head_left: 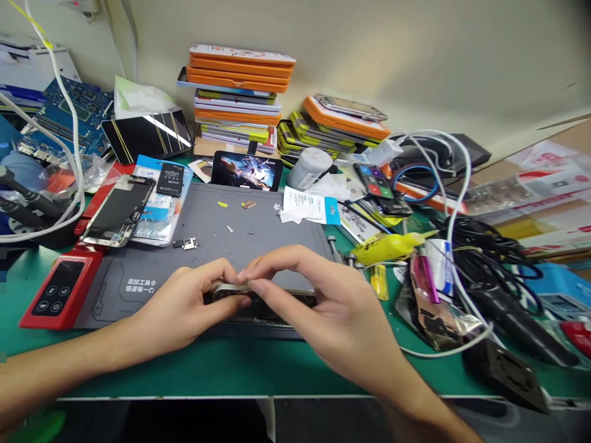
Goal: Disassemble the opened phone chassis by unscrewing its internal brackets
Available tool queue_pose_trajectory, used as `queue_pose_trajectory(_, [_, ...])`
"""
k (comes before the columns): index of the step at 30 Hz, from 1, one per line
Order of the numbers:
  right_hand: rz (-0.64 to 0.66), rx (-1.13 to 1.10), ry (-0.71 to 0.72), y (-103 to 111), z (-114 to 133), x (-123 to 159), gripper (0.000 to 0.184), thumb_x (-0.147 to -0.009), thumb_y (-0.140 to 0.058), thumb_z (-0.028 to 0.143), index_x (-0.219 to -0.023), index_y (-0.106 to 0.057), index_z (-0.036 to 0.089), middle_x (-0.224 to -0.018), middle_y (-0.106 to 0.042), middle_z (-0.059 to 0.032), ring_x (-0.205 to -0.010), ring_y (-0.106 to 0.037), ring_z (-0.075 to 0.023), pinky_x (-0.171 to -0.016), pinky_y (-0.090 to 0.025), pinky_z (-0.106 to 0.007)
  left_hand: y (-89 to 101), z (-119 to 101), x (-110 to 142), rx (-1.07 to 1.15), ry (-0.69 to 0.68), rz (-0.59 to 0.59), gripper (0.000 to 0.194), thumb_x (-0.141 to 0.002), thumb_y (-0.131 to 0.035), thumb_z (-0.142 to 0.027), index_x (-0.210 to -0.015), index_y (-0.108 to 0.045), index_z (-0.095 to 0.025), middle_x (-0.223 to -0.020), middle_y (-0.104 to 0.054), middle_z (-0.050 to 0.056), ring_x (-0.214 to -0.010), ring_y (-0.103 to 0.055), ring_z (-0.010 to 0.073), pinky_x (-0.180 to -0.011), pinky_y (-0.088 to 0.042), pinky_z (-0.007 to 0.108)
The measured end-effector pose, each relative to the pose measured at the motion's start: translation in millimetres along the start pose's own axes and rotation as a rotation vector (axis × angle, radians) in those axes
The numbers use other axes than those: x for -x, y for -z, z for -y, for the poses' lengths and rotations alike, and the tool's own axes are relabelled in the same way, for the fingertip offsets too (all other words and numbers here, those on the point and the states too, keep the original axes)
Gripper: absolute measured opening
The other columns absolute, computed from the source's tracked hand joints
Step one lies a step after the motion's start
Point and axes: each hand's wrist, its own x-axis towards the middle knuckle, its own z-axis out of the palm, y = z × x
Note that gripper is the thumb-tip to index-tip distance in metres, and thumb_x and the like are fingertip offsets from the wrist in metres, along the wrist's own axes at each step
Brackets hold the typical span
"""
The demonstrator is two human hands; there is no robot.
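An opened phone body [272,303] with a metal frame lies on the near edge of a grey work mat [258,227]. My left hand [184,307] grips its left end, fingers curled round the frame. My right hand [314,301] reaches over from the right, thumb and forefinger pinched together at the frame's top left corner, touching the left fingertips. Whether a small part sits in that pinch is hidden. A detached phone screen [117,212] rests at the mat's left edge, and a few tiny screws and parts [187,243] are scattered on the mat.
Stacked orange and yellow phone cases [237,80] stand at the back. A lit phone [247,171] leans behind the mat. A red heating pad [60,289] lies left; white cables [455,203], black cords, a yellow tool [390,247] and packets crowd the right.
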Motion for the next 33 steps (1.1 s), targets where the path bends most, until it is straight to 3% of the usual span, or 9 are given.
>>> queue_pose_trajectory(13, [-0.019, 0.011, -0.03, -5.6, -2.7, 2.6, 0.01, -0.1, -0.074, 0.018, -0.101, -0.075, 0.027, -0.093, -0.082, 0.0003, -0.078, -0.077, -0.0156, -0.075, -0.065, -0.025, -2.0, -3.0, 3.0, -0.053, -0.039, -0.029, 0.016, -0.099, -0.069, -0.041, -0.095, -0.069, -0.025, -0.068, -0.062, -0.01, -0.059, -0.05, 0.0098, -0.058, -0.034, 0.023])
queue_pose_trajectory(18, [-0.011, 0.014, -0.006, -4.9, -2.2, 4.3, 0.009, -0.101, -0.072, 0.019, -0.101, -0.076, 0.028, -0.094, -0.082, -0.0016, -0.083, -0.079, -0.0185, -0.073, -0.064, -0.027, -2.7, 0.6, 2.5, -0.065, -0.062, -0.028, 0.018, -0.101, -0.067, -0.042, -0.098, -0.071, -0.025, -0.076, -0.069, -0.008, -0.064, -0.056, 0.011, -0.061, -0.039, 0.022])
queue_pose_trajectory(23, [0.018, 0.02, 0.067, -5.1, -1.4, 1.9, 0.012, -0.101, -0.072, 0.014, -0.101, -0.074, 0.026, -0.097, -0.082, 0.0001, -0.086, -0.079, -0.0152, -0.076, -0.062, -0.025, -3.1, 1.6, 4.2, -0.061, -0.087, -0.025, 0.017, -0.103, -0.067, -0.042, -0.106, -0.074, -0.026, -0.089, -0.076, -0.007, -0.074, -0.064, 0.0125, -0.066, -0.043, 0.022])
queue_pose_trajectory(27, [0.024, 0.01, 0.089, -6.9, -0.2, 0.4, 0.014, -0.102, -0.07, 0.013, -0.1, -0.073, 0.027, -0.099, -0.083, -0.0006, -0.089, -0.08, -0.0163, -0.081, -0.063, -0.028, -3.1, 0.6, 5.4, -0.048, -0.11, -0.032, 0.013, -0.103, -0.068, -0.037, -0.108, -0.075, -0.028, -0.088, -0.076, -0.008, -0.073, -0.065, 0.0121, -0.068, -0.045, 0.021])
queue_pose_trajectory(33, [0.032, 0.015, 0.061, -6.3, -2.9, -1.2, 0.013, -0.101, -0.071, 0.016, -0.098, -0.075, 0.027, -0.096, -0.083, -0.0012, -0.086, -0.08, -0.0179, -0.075, -0.063, -0.029, -2.3, 1.9, 4.2, -0.047, -0.074, -0.03, 0.017, -0.103, -0.066, -0.04, -0.107, -0.075, -0.027, -0.092, -0.078, -0.005, -0.08, -0.069, 0.0157, -0.072, -0.049, 0.023])
